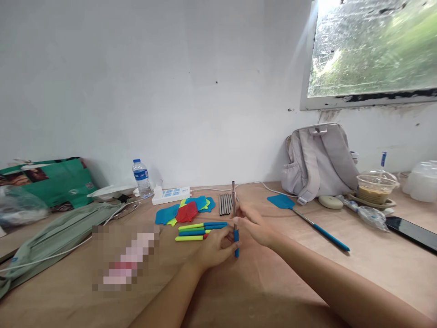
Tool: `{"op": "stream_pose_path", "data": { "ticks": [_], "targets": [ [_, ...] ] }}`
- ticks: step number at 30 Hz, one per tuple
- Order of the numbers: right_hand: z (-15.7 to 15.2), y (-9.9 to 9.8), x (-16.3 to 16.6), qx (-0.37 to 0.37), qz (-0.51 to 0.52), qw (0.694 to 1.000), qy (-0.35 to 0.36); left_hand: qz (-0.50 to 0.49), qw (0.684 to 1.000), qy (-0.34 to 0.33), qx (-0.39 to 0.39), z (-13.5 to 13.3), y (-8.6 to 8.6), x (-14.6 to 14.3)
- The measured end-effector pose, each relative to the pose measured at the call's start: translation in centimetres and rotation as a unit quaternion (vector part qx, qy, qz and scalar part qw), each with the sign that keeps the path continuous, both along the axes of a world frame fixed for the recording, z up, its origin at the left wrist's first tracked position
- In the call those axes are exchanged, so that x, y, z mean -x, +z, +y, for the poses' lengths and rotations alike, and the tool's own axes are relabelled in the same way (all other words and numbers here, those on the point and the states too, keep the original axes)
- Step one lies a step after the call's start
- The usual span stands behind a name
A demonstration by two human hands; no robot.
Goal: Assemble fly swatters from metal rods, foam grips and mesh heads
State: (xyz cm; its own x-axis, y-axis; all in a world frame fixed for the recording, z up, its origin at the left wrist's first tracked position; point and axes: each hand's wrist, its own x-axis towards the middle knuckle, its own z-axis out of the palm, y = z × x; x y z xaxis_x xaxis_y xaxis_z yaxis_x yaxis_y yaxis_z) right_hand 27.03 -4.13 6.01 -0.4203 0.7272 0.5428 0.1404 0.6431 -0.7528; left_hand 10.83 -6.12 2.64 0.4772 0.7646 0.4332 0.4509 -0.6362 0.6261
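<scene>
In front of me a metal rod (pixel 234 193) stands upright with its lower end at a blue handle grip (pixel 236 251). My left hand (pixel 215 247) is closed on the blue grip. Higher up, the fingers of my right hand (pixel 253 224) pinch the rod. Beside my left hand lie several yellow, green and blue handle grips (pixel 191 233). Several more metal rods (pixel 224 205) rest in a row just behind. Blue, red and yellow fly swatter heads (pixel 187 211) overlap in a pile to the left. A whole blue fly swatter (pixel 321 231) lies on the right.
Along the wall stand a water bottle (pixel 141 177), a white power strip (pixel 171 195) and a grey backpack (pixel 319 159). To the right are a drink cup (pixel 374 189) and a phone (pixel 414 233). A grey-green bag (pixel 64 234) and a green bag (pixel 61 182) lie left.
</scene>
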Motion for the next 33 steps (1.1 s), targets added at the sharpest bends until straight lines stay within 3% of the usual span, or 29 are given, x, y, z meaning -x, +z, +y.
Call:
{"op": "stream_pose_path", "data": {
  "ticks": [3,6,11,13,17,22,28,33],
  "targets": [
    [-0.2,0.9,0.2,-0.002,0.059,0.998,-0.012,0.011,1.000,-0.004,0.007,-0.1,0.3,-0.1],
    [-0.3,1.0,0.4,-0.041,0.043,0.997,-0.041,0.032,0.999,-0.012,-0.009,-0.3,0.5,-0.2],
    [0.3,-1.8,0.7,-0.080,0.007,0.996,-0.039,0.084,0.993,0.002,-0.078,-0.2,0.6,0.4],
    [0.8,-3.0,0.7,-0.069,0.040,0.996,-0.042,0.095,0.983,0.064,-0.140,0.4,0.7,1.3],
    [1.5,-4.2,0.4,-0.063,0.086,0.993,-0.060,0.112,0.927,0.280,-0.224,2.5,1.2,4.4],
    [1.5,-4.6,0.1,-0.076,0.102,0.991,-0.041,0.213,0.829,0.515,-0.049,5.5,0.1,8.9],
    [1.0,-4.9,0.4,-0.087,0.091,0.991,-0.043,0.197,0.806,0.557,0.039,7.7,-2.6,11.4],
    [1.0,-5.1,0.4,-0.104,0.063,0.992,-0.034,0.157,0.810,0.560,0.072,8.4,-3.1,12.3]
  ]
}}
